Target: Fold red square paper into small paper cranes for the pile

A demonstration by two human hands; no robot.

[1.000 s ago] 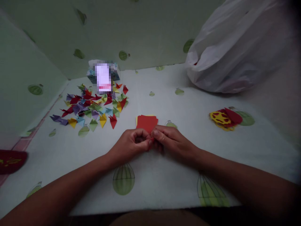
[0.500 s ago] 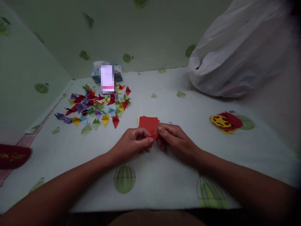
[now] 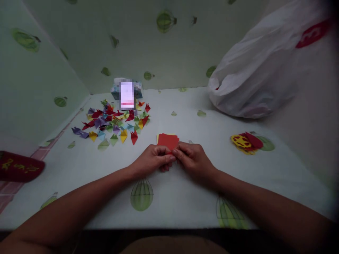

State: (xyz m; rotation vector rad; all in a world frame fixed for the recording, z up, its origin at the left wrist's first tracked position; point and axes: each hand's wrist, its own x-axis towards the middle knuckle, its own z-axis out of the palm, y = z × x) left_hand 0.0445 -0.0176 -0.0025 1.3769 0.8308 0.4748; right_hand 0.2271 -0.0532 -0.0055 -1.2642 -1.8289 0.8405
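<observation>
My left hand [image 3: 152,160] and my right hand [image 3: 192,158] meet at the middle of the white sheet, fingertips pinched together on a small folded red paper piece [image 3: 170,153] that is mostly hidden between them. Just beyond the fingers lies a small stack of red paper squares [image 3: 168,140] with a yellow edge showing under it. To the left, further back, spreads a pile of folded paper pieces [image 3: 113,121] in red, purple, yellow, green and blue.
A big white plastic bag [image 3: 254,77] sits at the back right. Red and yellow cut paper [image 3: 246,142] lies at the right. A small pack [image 3: 127,92] stands behind the pile. A dark red object [image 3: 18,169] lies at the left edge. Walls enclose the back and left.
The view has tilted upward, so everything sits lower in the picture. My fingers have closed tighter over the red piece, which showed more half a second ago.
</observation>
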